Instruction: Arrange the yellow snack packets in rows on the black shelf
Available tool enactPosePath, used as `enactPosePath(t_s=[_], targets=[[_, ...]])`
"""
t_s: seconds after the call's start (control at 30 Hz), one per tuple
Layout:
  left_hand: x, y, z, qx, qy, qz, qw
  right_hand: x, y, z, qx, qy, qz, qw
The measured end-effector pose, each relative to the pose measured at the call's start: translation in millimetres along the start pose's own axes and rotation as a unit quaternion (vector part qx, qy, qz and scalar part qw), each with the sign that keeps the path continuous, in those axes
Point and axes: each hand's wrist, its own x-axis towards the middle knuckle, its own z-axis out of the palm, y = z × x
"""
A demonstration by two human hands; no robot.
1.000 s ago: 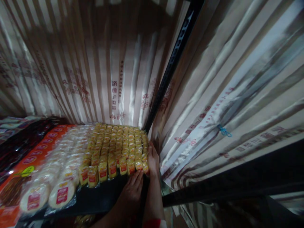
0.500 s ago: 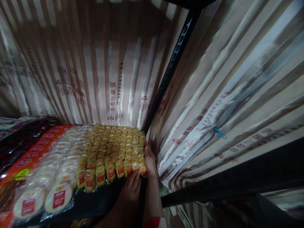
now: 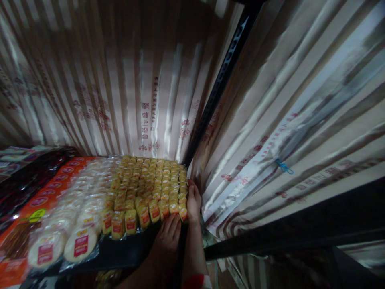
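A block of small yellow packets with red labels lies in rows on a dark shelf. My right hand lies flat against the right side of the block, fingers stretched along the packets. My left hand rests at the front edge of the block, with its fingertips touching the nearest packets; its fingers are straight and together. Neither hand is wrapped round a packet.
Round pale cakes in clear wrap sit left of the yellow packets, then orange packs and dark packs. Striped shiny printed sheets hang behind and to the right. A black perforated post stands at the shelf's corner.
Both hands stay against the yellow packet block, shifting only slightly. The view has swayed a little.
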Motion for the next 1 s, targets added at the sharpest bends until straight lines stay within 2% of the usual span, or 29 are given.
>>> enactPosePath(t_s=[0.1,0.27,0.5,0.57,0.67,0.83,1.0], targets=[[2,0,-4,0.009,0.002,0.007,1.0,-5,-2,-3,-0.046,0.037,-0.022,0.998],[2,-1,-11,0.003,-0.018,0.01,1.0,-16,-2,-4,-0.058,0.126,-0.015,0.99],[1,-1,-2,0.032,0.005,0.031,0.999,-8,-1,-5,0.045,0.19,0.053,0.979],[1,0,-1,0.043,0.006,0.028,0.999,-7,-5,-10,0.026,0.181,0.05,0.982],[1,0,-3,0.049,0.011,0.027,0.998,-19,-11,-18,-0.086,0.173,-0.005,0.981],[-1,0,-1,0.046,-0.017,0.022,0.999,-65,-9,-24,-0.173,0.185,-0.086,0.964],[-3,2,4,0.033,-0.032,0.001,0.999,-100,6,-25,-0.229,0.087,-0.148,0.958]])
